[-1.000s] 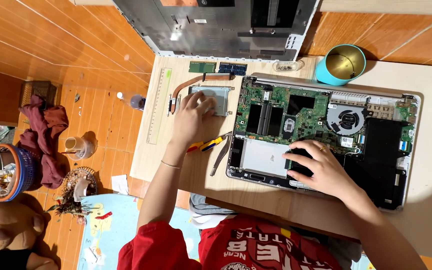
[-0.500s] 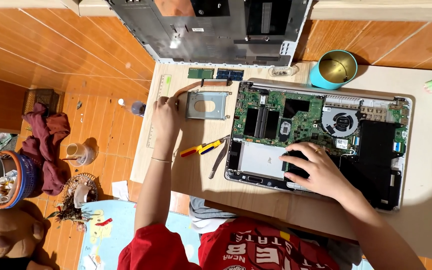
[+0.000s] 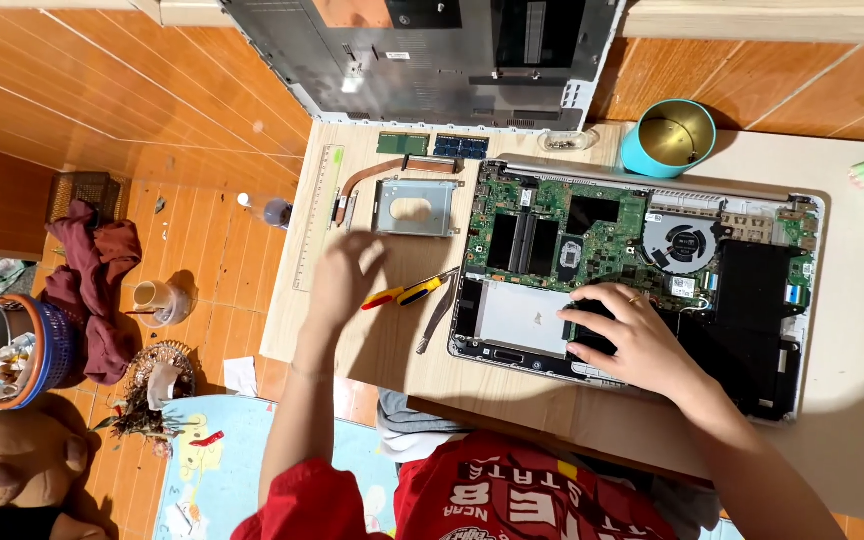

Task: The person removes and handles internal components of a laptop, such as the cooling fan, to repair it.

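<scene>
An opened laptop [image 3: 742, 300] lies on the wooden board with its green circuit board [image 3: 552, 235] and fan [image 3: 687, 245] bare. My right hand [image 3: 637, 340] rests flat on its lower middle, fingertips on a black part [image 3: 584, 335] beside the silver bay [image 3: 517, 315]. My left hand [image 3: 340, 280] is blurred, fingers apart and holding nothing, hovering over the board just left of a yellow and red screwdriver [image 3: 407, 293]. A metal drive bracket [image 3: 414, 207] lies above that hand, apart from it.
A copper heat pipe [image 3: 382, 175], two memory sticks [image 3: 432, 145] and a ruler [image 3: 317, 215] lie at the board's far left. The grey laptop bottom cover [image 3: 432, 60] leans behind. A teal cup [image 3: 667, 135] stands at the back. A grey tool [image 3: 439, 315] lies beside the laptop.
My left hand has left the metal drive bracket and moved back toward me, ending left of the screwdriver. My right hand has stayed on the laptop.
</scene>
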